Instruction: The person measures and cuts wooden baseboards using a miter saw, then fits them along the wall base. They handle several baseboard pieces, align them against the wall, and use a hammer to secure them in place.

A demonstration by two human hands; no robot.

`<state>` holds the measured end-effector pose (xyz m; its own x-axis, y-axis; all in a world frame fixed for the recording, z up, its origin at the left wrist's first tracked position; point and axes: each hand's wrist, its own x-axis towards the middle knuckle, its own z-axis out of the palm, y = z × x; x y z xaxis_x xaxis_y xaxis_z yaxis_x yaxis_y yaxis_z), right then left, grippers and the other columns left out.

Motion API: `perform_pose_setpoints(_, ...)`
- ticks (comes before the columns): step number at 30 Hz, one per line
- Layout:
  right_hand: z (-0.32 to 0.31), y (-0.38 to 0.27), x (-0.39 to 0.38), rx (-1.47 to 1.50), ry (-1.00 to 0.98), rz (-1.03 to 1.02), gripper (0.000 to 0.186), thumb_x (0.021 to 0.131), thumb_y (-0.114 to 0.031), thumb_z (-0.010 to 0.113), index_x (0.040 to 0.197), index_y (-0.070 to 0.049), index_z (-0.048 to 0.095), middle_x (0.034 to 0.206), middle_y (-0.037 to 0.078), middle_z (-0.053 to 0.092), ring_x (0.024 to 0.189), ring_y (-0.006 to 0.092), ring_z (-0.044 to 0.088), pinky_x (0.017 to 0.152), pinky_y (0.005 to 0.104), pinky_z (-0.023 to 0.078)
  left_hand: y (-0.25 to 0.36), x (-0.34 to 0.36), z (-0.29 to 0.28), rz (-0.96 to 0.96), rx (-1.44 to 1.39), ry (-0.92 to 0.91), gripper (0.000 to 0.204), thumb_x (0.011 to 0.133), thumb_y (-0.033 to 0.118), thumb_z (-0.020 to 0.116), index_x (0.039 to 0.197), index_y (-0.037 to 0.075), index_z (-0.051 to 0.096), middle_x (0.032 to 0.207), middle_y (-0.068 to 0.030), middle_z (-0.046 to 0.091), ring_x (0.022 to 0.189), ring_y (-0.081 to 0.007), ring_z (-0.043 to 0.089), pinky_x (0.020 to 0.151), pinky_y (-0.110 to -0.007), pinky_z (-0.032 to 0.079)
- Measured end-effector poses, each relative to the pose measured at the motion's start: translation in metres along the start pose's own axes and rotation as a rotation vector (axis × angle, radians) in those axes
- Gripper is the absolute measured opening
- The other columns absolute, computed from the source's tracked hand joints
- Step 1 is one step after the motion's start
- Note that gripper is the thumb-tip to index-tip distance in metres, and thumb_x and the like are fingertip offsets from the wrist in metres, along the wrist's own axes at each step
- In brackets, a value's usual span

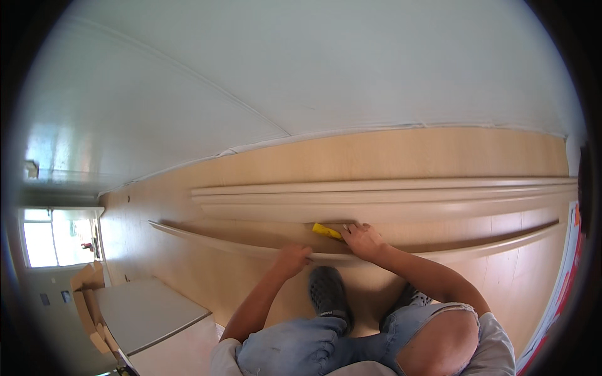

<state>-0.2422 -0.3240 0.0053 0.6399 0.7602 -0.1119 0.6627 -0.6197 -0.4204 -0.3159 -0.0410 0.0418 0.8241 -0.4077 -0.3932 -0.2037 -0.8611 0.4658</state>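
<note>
Pale wood-grain flooring (389,153) extends beneath you to a light grey wall (376,69), which stands beyond the near strip (332,256). Your step in hand appears to be bringing a yellow tool (327,231) to this strip; the next move probably calls for a steady left hand and a controlled right. The near strip lies between your shoe (327,291) and a group of parallel strips (389,212); its long axis runs left to right across your front, bowed in this wide view. Your left hand (292,261) is at its near edge, fingers curled; whether they pinch it cannot be told. Your right hand (364,240), above the strip, is closed on the tool, which points leftward and slightly away from you, just beyond the strip.
</note>
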Motion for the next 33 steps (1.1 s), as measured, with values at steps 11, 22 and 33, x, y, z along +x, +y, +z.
perform_pose_setpoints(11,-0.088,0.021,-0.091,0.228,0.455,0.207,0.02,0.078,-0.002,0.069,0.096,-0.005,0.062,0.088,0.014,0.064,0.083,0.0341,0.065,0.074,0.0434,0.056,-0.008,0.012,0.008,0.0,-0.076,-0.008,0.026,0.08,0.028,0.077,0.085,0.009,0.061,0.088,-0.0173,0.066,0.087,-0.0402,0.064,0.074,-0.051,0.051)
perform_pose_setpoints(22,-0.077,0.032,-0.09,0.627,0.086,0.037,0.046,0.08,-0.008,0.073,0.124,-0.009,0.061,0.124,0.013,0.066,0.122,0.0358,0.058,0.104,0.044,0.048,-0.008,0.033,0.023,0.088,-0.007,-0.209,0.026,0.084,0.033,0.073,0.089,0.009,0.068,0.094,-0.0141,0.067,0.095,-0.0359,0.064,0.08,-0.049,0.052)
perform_pose_setpoints(33,-0.113,0.001,-0.079,0.287,0.319,-0.097,0.041,0.075,-0.013,0.076,0.112,-0.006,0.061,0.108,0.013,0.064,0.103,0.0347,0.061,0.093,0.0436,0.05,0.009,0.047,0.017,-0.177,0.043,-0.29,0.026,0.087,0.032,0.071,0.089,0.006,0.073,0.1,-0.0144,0.069,0.098,-0.0372,0.064,0.085,-0.048,0.052)
